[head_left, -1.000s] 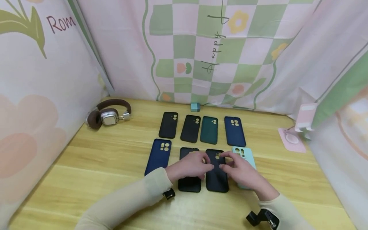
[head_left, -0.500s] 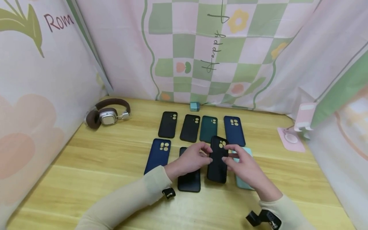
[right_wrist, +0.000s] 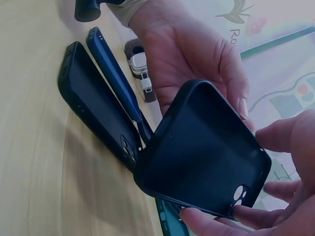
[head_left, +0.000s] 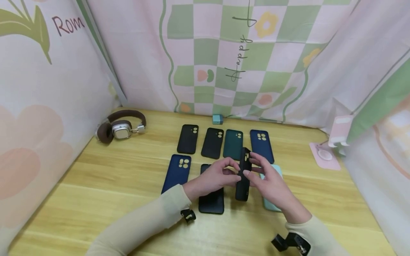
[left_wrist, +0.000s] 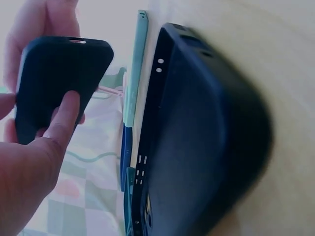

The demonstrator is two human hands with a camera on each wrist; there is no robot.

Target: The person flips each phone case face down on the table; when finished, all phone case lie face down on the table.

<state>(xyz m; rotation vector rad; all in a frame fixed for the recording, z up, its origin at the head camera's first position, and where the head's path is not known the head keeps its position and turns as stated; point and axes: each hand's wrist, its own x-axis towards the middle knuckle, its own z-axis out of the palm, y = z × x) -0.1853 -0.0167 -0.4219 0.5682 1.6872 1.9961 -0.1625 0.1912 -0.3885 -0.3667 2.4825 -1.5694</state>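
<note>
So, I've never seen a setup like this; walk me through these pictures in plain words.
There is no robot here, only a person's left hand and right hand, in light sleeves. The wide picture comes from a camera on the head, looking forward and down; the two close ones come from wrist cameras, one per arm. Both hands hold a black phone case between them, above the wood-grain table. Seven other cases lie there: at the back, two black ones, a green one and a dark blue one; nearer, another dark blue, another black and a mint one. Headphones sit at the left.
</note>
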